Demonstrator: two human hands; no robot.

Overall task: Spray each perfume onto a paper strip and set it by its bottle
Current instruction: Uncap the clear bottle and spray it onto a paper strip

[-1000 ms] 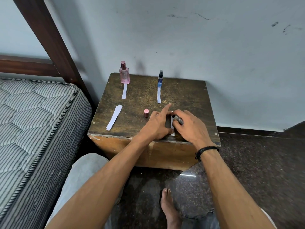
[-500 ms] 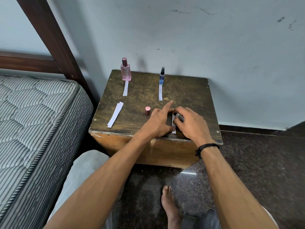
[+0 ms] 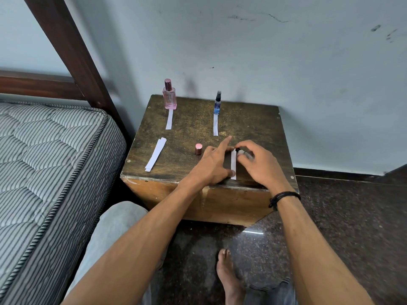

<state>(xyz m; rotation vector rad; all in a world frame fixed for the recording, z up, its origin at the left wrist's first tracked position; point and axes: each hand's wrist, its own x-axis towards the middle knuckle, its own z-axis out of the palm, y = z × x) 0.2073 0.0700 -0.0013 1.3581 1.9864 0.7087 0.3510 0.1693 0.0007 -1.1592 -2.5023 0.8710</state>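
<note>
Scuffed wooden worktop (image 3: 253,119) here, a dark mottled box shoved against a pale blue wall (image 3: 286,62) with a few smudges. On it my left hand (image 3: 211,166) lies flat, thumb and forefinger pinning a white paper strip (image 3: 233,164) near the front edge. My right hand (image 3: 262,164) is curled around a small dark spray bottle (image 3: 242,152), nozzle just beside the strip's far end. A loose rosy metallic cap (image 3: 198,149) stands just left of my fingers. Further back, a pink glass bottle (image 3: 169,95) and a slim blue spray bottle (image 3: 217,103) each have a strip laid in front; the pink label is too blurry to read. Spare strips (image 3: 156,154) lie at left. Striped quilted mattress (image 3: 44,161) beside it, dark speckled floor (image 3: 341,216) below.
</note>
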